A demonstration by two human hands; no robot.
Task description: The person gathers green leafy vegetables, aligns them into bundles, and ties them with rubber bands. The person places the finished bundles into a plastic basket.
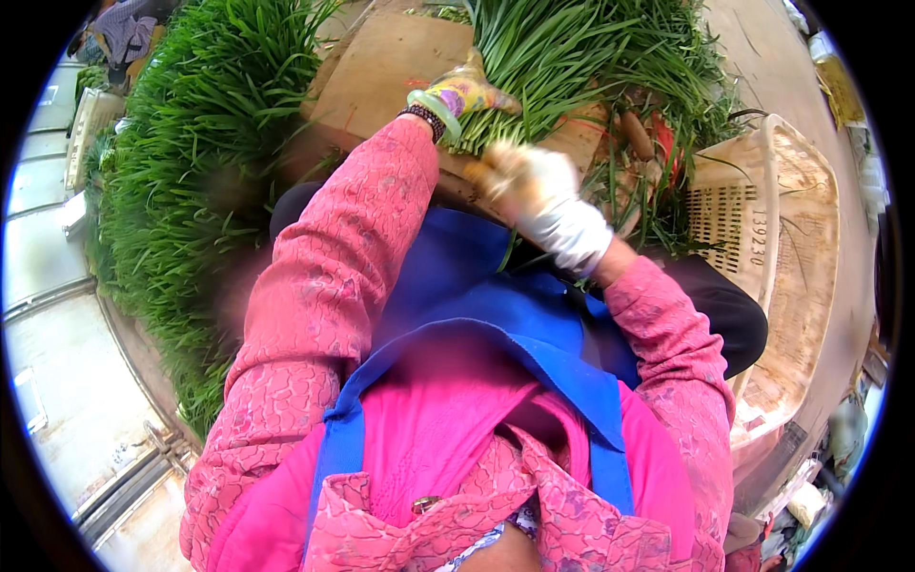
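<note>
My left hand [472,89], in a yellow floral glove, grips a bunch of garlic chives [532,86] near its pale stem ends. The bunch lies on a wooden board [389,68], its leaves pointing away from me. A green bangle and a dark beaded bracelet circle that wrist. My right hand [532,182] wears a white glove with stained yellowish fingers. It is blurred, just below the stem ends, and its fingers look curled. Whether it touches the stems or holds anything cannot be made out.
A dense bank of upright chives [186,179] stands on my left. More loose chives [672,64] lie at the far right. Beside my right knee is a dirty plastic crate [804,286] bearing writing. Leaf scraps and red strips [666,139] lie between board and crate.
</note>
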